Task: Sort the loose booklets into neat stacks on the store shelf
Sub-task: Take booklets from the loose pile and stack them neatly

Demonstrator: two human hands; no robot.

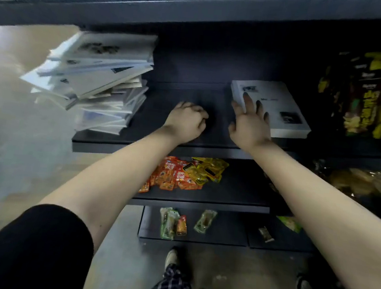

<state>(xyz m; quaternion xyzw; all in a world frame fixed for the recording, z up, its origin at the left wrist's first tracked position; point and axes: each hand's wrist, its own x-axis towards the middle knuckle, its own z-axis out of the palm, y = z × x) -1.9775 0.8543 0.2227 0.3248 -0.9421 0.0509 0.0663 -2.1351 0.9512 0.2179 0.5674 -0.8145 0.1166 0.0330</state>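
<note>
Head view: looks down, forward, close over shelf (pixel 163 122).

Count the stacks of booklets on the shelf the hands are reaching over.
2: a tall, messy stack at the shelf's left end, and a low, neat stack on the right, under the right hand's fingertips.

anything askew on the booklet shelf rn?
Yes: the left booklet pile is splayed, its upper booklets fanned out past the shelf end. The right stack is squared up under the right hand.
</note>
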